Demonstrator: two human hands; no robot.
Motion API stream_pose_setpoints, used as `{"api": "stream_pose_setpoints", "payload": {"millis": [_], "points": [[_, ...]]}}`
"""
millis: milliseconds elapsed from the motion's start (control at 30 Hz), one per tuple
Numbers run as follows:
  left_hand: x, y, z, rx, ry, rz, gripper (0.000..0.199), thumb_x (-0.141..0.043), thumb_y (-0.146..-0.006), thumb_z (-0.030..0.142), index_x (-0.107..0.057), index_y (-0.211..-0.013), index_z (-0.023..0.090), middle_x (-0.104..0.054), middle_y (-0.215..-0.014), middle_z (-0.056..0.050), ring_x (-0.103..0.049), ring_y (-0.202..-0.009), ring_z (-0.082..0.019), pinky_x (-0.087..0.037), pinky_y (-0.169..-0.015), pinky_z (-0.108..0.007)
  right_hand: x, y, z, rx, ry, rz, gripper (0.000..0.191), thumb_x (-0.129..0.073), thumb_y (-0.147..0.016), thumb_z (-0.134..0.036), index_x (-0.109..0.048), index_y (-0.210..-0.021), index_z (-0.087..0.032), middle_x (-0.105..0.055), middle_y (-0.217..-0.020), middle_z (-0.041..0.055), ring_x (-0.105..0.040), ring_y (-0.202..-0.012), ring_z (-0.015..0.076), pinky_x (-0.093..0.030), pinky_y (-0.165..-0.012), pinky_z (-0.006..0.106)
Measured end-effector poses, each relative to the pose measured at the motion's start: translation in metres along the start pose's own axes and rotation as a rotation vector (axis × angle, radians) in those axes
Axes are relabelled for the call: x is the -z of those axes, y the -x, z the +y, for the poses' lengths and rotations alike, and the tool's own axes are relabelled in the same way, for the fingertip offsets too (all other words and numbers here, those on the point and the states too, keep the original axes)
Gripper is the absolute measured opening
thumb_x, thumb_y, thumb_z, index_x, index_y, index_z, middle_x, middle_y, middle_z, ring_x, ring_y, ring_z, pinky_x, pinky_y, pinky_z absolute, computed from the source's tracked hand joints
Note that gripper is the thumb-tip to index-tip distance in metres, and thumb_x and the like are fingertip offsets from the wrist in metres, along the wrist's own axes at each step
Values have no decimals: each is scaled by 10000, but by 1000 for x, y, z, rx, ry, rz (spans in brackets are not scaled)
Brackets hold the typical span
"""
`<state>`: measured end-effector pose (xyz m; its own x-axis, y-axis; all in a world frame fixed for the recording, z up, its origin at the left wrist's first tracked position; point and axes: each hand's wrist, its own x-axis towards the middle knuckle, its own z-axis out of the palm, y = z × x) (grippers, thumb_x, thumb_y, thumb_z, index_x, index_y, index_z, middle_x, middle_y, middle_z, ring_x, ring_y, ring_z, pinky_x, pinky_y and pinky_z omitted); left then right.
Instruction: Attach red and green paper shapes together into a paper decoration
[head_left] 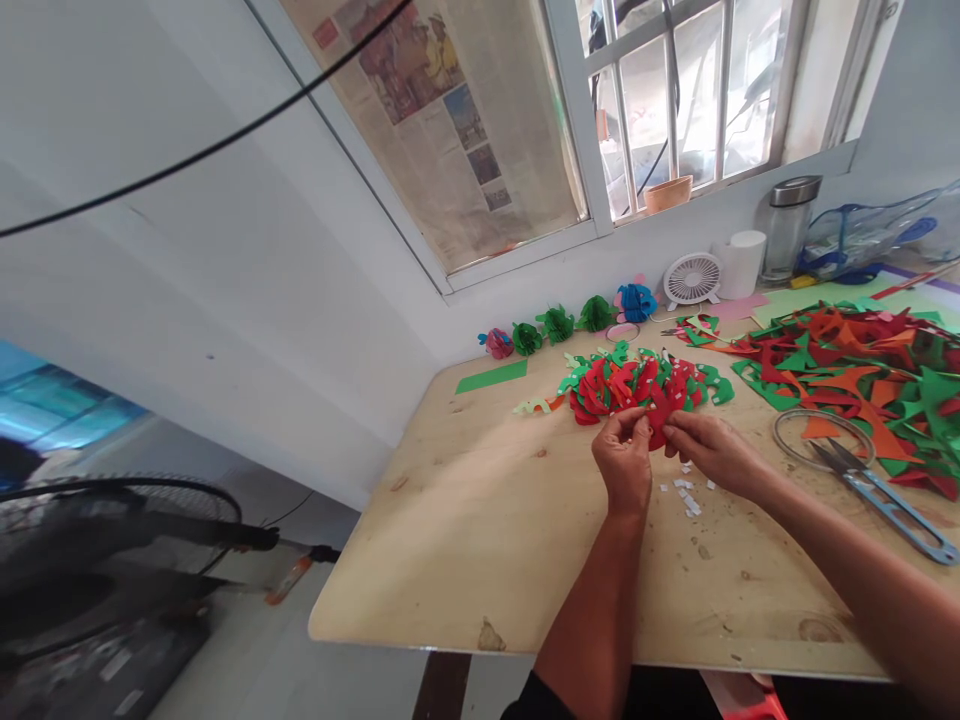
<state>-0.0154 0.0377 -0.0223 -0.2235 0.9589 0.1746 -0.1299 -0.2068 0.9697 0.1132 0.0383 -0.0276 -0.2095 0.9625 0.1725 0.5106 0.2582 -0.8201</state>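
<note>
My left hand and my right hand meet over the table, both with fingers pinched on one red paper cutout. Just behind it lies a heap of red paper cutouts, with green paper cutouts at its right and back; small white squares dot several of them. Loose white paper bits are scattered on the wood below my right hand. Part of the held cutout is hidden by my fingers.
Scissors and a tape roll lie right of my forearm, beside piled paper scraps. Along the wall stand folded paper figures, a small white fan and a glass bottle. A green strip lies back left.
</note>
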Motion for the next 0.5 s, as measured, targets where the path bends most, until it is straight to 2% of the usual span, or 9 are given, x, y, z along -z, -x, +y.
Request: {"api": "stream_pose_setpoints", "payload": {"millis": [100,267,500], "points": [[1,-6,-3,63,80,46,178,-657,-666,251,-696,-794,134,-667,-703,-41,-605,-631,-122,-482,-618,-230,1,0,-1,-18,-26,-7,266,-418,-838,-347,-552,-669,-191,-622,-626,13,-556,-539,132,-433,-507,242],[11,-22,-14,208,268,226,265,-701,-594,264,-665,-812,116,-651,-690,-25,-598,-593,-101,-474,-619,-236,4,-3,5,-77,-52,69,268,-438,-817,-366,-632,-809,-181,-654,-658,26,-560,-544,146,-444,-511,257],[17,-29,-23,263,350,265,325,-722,-556,247,-664,-847,113,-647,-689,-21,-598,-583,-95,-456,-584,-218,7,-4,9,-156,88,241,244,-467,-771,-333,-663,-824,-198,-667,-653,19,-565,-552,164,-409,-511,270]]}}
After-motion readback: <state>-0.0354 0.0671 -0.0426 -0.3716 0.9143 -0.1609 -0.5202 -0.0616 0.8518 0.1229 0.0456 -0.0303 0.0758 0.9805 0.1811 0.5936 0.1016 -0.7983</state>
